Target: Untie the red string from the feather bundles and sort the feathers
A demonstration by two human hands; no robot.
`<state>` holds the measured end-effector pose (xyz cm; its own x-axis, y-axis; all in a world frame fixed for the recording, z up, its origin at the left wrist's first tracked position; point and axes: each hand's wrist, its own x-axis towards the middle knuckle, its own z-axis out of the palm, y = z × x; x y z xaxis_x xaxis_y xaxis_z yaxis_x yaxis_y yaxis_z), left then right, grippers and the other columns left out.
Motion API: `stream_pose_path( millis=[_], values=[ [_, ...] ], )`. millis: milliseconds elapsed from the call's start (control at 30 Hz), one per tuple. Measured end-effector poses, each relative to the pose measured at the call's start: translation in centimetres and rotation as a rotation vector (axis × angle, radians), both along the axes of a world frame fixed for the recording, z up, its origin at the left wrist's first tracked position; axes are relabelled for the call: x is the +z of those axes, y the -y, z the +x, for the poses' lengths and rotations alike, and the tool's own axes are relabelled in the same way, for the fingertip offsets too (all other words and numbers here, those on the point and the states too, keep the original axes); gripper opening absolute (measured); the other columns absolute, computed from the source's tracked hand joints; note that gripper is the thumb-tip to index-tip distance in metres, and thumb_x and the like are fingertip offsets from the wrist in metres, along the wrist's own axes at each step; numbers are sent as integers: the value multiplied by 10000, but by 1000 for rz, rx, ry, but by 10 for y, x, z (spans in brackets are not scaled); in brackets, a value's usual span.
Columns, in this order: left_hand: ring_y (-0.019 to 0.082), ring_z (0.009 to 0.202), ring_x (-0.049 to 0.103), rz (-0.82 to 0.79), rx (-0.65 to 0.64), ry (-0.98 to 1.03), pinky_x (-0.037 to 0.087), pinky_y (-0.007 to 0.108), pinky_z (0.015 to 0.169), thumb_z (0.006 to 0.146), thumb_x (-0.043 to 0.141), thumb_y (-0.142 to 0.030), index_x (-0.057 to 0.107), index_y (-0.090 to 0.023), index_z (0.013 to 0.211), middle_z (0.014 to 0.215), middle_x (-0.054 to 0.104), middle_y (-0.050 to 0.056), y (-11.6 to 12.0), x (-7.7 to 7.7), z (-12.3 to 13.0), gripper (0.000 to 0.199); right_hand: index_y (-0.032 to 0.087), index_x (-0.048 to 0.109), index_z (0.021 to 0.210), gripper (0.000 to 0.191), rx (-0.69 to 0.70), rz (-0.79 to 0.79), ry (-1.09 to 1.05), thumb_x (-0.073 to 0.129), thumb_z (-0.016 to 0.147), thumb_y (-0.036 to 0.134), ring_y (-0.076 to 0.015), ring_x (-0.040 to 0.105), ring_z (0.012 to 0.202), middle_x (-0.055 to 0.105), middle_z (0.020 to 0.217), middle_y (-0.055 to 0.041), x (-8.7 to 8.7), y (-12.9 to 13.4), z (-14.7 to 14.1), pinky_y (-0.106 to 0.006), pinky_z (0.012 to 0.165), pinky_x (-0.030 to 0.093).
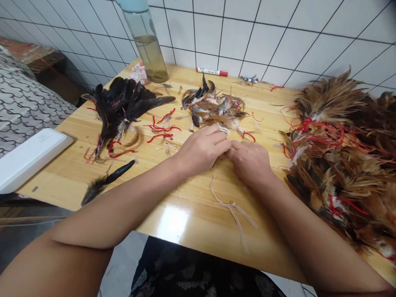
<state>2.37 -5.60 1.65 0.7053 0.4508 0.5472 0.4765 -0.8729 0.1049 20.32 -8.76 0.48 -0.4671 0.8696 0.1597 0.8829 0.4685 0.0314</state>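
Note:
My left hand (203, 150) and my right hand (251, 161) meet over the middle of the wooden table (187, 201). Both have curled fingers closed on something I cannot make out. Just beyond them lies a loose pile of brown and black feathers (216, 108). Farther left is a heap of black feathers (117, 108), with cut red strings (163, 134) between the two piles. Pale string pieces (231, 205) rest on the table below my hands. One dark feather (107, 181) lies beside my left forearm.
Large bundles of brown feathers (343, 173) tied with red string fill the right side. A water bottle (149, 50), crumpled tissue (138, 73) and red marker (212, 72) are along the tiled wall. A white device (31, 158) sits at the left edge.

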Motion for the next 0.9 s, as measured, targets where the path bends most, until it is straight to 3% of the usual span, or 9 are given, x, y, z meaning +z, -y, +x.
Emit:
stream_pose_path(
  millis=[67,167,233,300,400,533,700,900],
  values=[
    [166,769,547,-139,-35,75,427,313,728,949,413,-218,612,-171,785,769,645,58,-7,1,-6,262,210,656,863,274,43,-74,-102,393,925,164,-170,521,678,661,849,-51,0,1,-2,-318,569,227],
    [147,767,595,-401,-78,219,454,279,725,935,481,-311,627,-167,793,788,667,46,-16,-1,-13,249,215,606,790,279,131,-170,-425,369,936,204,-158,528,709,635,832,-35,-2,0,-4,-288,608,311],
    [139,734,612,-561,-92,311,465,264,690,913,523,-354,632,-161,787,784,673,42,-18,-4,-13,255,213,533,704,326,168,-231,-683,359,961,311,-158,512,701,574,745,-27,-3,-1,-5,-287,648,355],
    [147,752,630,-616,-88,384,481,272,705,897,538,-331,640,-157,807,817,687,48,-18,-8,-10,221,221,476,670,400,138,-330,-935,368,958,476,-150,467,646,500,678,-8,-4,-1,-6,-287,629,364],
    [163,839,640,-512,-14,401,484,291,780,882,512,-223,641,-156,804,871,696,60,-14,-12,-4,165,225,455,674,459,-8,-543,-1273,435,890,628,-120,361,552,456,664,12,-5,0,-10,-267,531,311],
    [145,699,570,-360,73,310,436,266,675,891,516,-202,581,-158,692,704,625,38,-4,-12,4,214,215,436,657,435,-179,-741,-1596,540,845,594,-80,236,474,441,653,31,-4,1,-14,-246,446,196],
    [152,750,546,-223,23,285,424,281,737,934,474,-203,603,-168,785,763,642,40,4,-9,10,200,198,443,644,361,-271,-829,-1790,588,850,456,-46,222,432,449,643,43,-2,-1,-14,-228,423,162],
    [158,777,538,-127,-80,238,422,313,780,927,419,-138,616,-169,784,819,660,50,0,-8,7,246,171,472,639,334,-261,-923,-1892,633,837,387,-26,238,427,470,625,41,-1,1,-17,-210,424,140]
  ],
)
